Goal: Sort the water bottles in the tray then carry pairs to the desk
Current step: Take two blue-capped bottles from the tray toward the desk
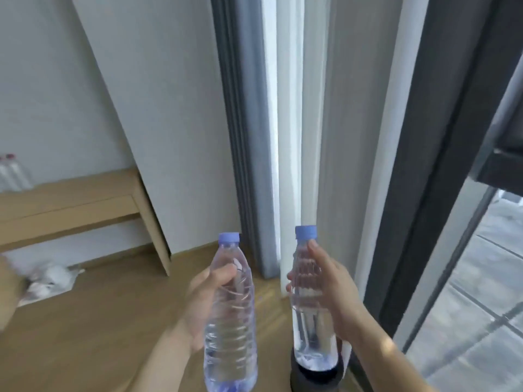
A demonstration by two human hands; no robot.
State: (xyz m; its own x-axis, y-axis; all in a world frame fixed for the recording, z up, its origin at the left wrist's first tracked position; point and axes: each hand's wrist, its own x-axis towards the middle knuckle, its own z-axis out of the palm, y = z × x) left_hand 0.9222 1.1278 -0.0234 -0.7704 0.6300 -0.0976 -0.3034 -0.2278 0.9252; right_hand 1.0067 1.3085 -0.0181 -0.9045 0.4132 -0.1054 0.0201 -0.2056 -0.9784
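Left hand (202, 304) and right hand (332, 295) each grip a clear water bottle with a blue cap, held upright and side by side but apart: left bottle (230, 329), right bottle (311, 332). Far left, a wooden desk (70, 205) bears red-capped bottles (11, 172). A grey curtain (243, 137) hangs behind, above the wooden floor (99, 326).

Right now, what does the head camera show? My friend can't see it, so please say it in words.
A person holds two clear, blue-capped water bottles: the left bottle in the left hand, the right bottle in the right hand. Behind are a wooden desk with more bottles, a grey curtain and a wooden floor.
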